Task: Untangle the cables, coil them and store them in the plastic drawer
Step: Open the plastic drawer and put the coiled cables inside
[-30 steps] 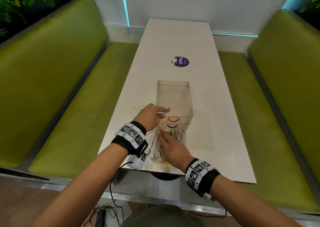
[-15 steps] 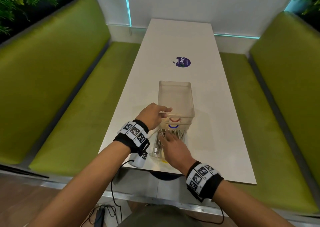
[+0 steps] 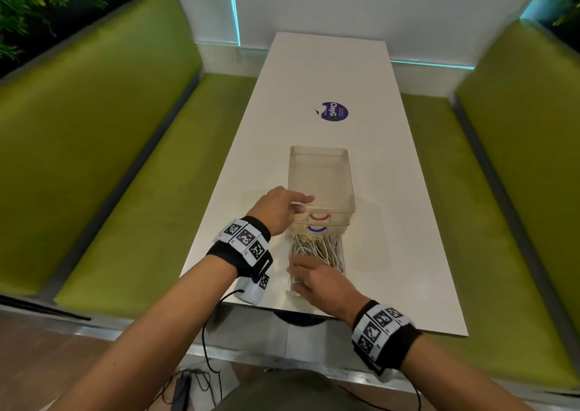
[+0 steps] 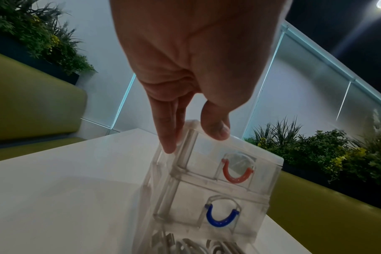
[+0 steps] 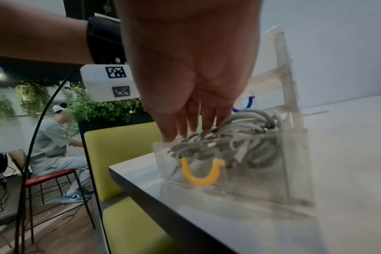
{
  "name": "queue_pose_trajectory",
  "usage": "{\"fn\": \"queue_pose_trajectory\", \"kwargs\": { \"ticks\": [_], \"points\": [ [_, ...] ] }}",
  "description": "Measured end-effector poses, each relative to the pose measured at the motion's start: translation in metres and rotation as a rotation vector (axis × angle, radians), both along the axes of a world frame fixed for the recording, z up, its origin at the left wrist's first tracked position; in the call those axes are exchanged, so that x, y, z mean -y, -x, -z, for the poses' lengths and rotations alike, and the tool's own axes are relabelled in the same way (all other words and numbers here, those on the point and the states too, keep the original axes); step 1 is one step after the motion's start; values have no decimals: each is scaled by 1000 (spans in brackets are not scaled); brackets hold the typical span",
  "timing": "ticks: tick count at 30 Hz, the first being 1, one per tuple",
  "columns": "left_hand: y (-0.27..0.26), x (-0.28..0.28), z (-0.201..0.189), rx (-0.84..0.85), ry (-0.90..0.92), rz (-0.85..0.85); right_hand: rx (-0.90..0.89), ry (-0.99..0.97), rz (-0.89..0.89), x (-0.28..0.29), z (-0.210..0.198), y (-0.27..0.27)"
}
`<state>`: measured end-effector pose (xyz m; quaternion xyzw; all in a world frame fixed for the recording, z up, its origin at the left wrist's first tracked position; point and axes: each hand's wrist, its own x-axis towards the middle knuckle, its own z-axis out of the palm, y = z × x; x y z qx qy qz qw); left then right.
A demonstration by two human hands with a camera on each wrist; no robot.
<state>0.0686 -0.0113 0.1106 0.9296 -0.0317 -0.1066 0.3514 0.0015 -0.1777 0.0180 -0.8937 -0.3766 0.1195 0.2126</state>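
Note:
A clear plastic drawer unit [image 3: 320, 178] stands on the white table [image 3: 329, 75]. Its red-handled [image 4: 237, 173] and blue-handled [image 4: 222, 218] drawers are pushed in. The bottom drawer [image 5: 268, 180], with a yellow handle [image 5: 199, 173], is pulled out toward me and holds a heap of pale cables [image 3: 317, 249] [image 5: 246, 137]. My left hand [image 3: 303, 205] [image 4: 191, 140] grips the unit's top front-left corner, thumb on top and fingers down the side. My right hand [image 3: 295, 269] [image 5: 185, 134] lies flat, its straight fingers touching the drawer's near-left rim and the cables.
The drawer's front reaches almost to the table's near edge. A purple sticker [image 3: 334, 111] lies beyond the unit. Green benches [image 3: 94, 159] [image 3: 518, 159] flank the table. In the right wrist view a person [image 5: 52, 146] sits on a red chair behind.
My right hand has slid a little toward me along the open drawer, uncovering more cables. The left hand has stayed on the unit's corner.

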Motion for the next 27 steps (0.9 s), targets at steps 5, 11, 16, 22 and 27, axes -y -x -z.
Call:
{"fn": "queue_pose_trajectory", "kwargs": {
  "ticks": [5, 11, 16, 22, 27],
  "points": [
    [-2, 1, 2, 26, -7, 11, 29, 33, 106, -10, -9, -4],
    [-1, 1, -1, 34, -4, 10, 145, 385, -3, -53, -21, -25],
    [1, 2, -1, 31, 8, 13, 107, 216, 36, -38, -30, -34],
    [-3, -1, 4, 14, -8, 17, 58, 115, 1, 10, -7, -4],
    [-2, -1, 5, 35, -30, 15, 9, 155, 35, 8, -10, 6]
  ]
}}
